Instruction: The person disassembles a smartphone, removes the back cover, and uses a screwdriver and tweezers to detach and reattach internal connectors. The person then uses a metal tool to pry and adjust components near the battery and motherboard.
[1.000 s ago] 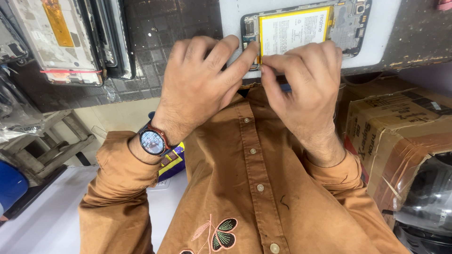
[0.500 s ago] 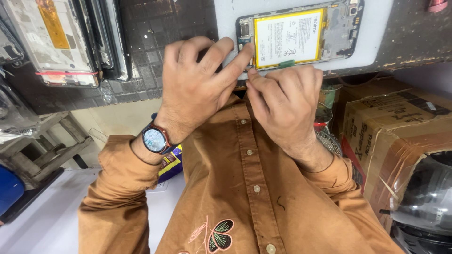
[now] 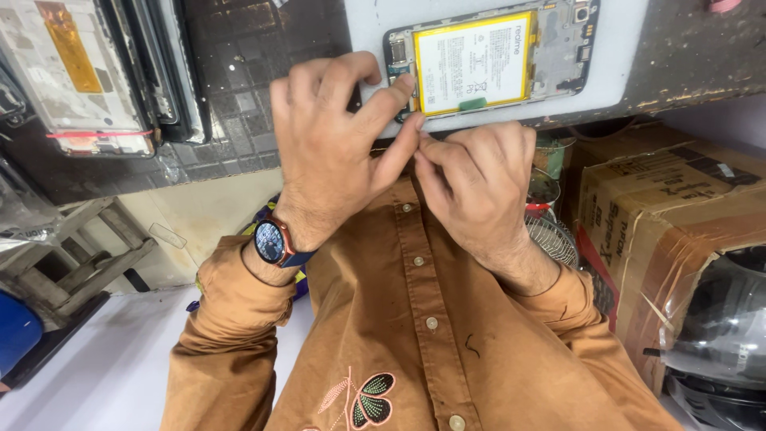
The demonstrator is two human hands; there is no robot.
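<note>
Pinching something too small to make out, the left hand and right hand meet fingertip to fingertip just below the opened phone, which lies back-off on a smooth white mat at the bench edge. Its flat yellow-bordered battery and bare circuit parts sit exposed. Judging from this head view, a slip so near could tear a thin connector or drop the piece into the brown shirt.
</note>
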